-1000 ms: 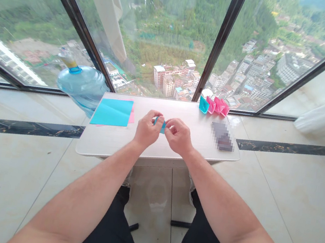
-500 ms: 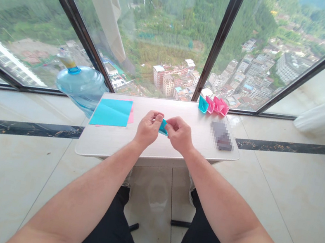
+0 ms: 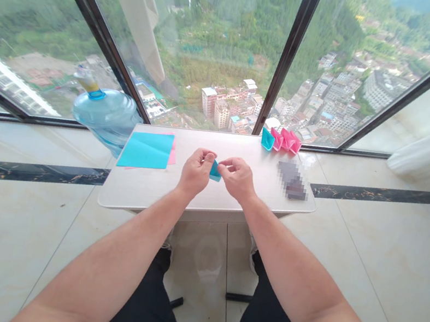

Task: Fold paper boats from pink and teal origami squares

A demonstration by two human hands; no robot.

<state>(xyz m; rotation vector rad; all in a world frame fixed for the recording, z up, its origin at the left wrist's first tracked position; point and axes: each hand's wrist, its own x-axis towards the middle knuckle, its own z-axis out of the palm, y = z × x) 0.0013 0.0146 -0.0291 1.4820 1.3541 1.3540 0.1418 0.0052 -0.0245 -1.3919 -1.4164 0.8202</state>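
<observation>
A small piece of folded blue paper (image 3: pixel 215 171) is held just above the middle of the white table (image 3: pixel 160 189). My left hand (image 3: pixel 197 172) grips its left side, the thumb lying over the top and the fingers curled round behind. At the upper right edge of the paper, my right hand (image 3: pixel 239 178) has thumb and forefinger pinched together. Parts of the paper are covered by the fingers, so its full shape is hidden. Several folded paper boats stand in a row at the back right, one blue boat (image 3: pixel 267 139) beside pink boats (image 3: pixel 286 140).
Flat blue sheets (image 3: pixel 146 150) lie at the left over pink paper (image 3: pixel 173 154). A blurred dark flat object (image 3: pixel 293 180) rests at the right. Behind the table's left corner stands a large water bottle (image 3: pixel 103 111). Windows rise beyond the far edge.
The fingers of my right hand have shifted slightly and straightened, and more of the blue paper's face shows. My left hand keeps its hold in nearly the same place.
</observation>
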